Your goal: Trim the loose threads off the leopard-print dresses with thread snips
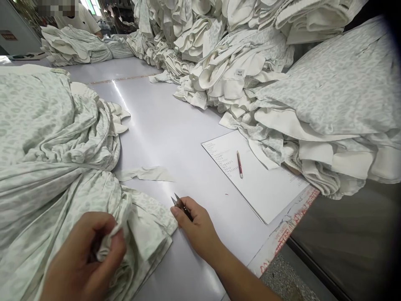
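Note:
My left hand pinches an edge of pale green patterned fabric, part of a large bundle gathered at the left of the table. In my right hand is a small pair of thread snips, its two pointed blades apart and aimed away from me. The snips sit just above the table, beside the folded corner of the fabric. A narrow strip of pale cloth lies flat on the table beyond that corner. The palm side of my left hand is partly hidden.
Printed sheets with a red pencil on top lie near the table's right edge. Tall piles of cut fabric line the right and back; a white label shows on one. Another bundle and a person are at the far left.

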Demonstrator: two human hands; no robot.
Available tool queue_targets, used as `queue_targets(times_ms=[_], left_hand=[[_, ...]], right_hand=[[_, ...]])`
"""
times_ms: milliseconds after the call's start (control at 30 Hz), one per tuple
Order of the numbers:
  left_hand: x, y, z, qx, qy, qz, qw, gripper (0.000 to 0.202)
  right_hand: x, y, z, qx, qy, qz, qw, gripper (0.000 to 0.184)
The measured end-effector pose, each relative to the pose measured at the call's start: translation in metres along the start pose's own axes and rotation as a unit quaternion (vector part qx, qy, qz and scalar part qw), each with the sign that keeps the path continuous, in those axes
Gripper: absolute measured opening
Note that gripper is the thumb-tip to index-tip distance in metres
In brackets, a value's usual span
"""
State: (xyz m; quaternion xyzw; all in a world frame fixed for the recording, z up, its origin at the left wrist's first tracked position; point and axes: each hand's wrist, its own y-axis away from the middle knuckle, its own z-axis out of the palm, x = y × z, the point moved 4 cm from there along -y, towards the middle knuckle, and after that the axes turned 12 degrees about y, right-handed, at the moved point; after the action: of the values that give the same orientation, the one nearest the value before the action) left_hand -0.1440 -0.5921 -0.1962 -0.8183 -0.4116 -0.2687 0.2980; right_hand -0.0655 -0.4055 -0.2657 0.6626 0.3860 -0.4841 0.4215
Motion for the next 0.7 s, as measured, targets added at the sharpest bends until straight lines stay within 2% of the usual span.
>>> queue_targets(times_ms=[100,167,333,533,700], left_hand=[[0.004,0.008,0.010,-0.028,0.013,0.056,0.998,0.003],[0.003,0.012,0.015,-0.044,0.014,0.065,0.997,0.009],[-0.002,0.016,0.015,-0.015,0.032,0.084,0.996,0.012],[-0.010,0.020,0.017,-0.011,0.030,0.100,0.994,0.012],[-0.010,0.021,0.018,-0.015,0.017,0.118,0.993,0.016]], right_hand=[[-0.004,0.002,0.003,-0.009,-0.002,-0.008,1.000,0.027],[-0.009,0.006,0.006,-0.029,-0.002,-0.018,0.999,0.024],[-0.030,0.018,0.017,-0.096,0.080,-0.062,0.990,0.026],[-0.041,0.022,0.025,-0.122,0.179,-0.081,0.973,0.028],[-0.043,0.022,0.027,-0.128,0.215,-0.085,0.964,0.029]])
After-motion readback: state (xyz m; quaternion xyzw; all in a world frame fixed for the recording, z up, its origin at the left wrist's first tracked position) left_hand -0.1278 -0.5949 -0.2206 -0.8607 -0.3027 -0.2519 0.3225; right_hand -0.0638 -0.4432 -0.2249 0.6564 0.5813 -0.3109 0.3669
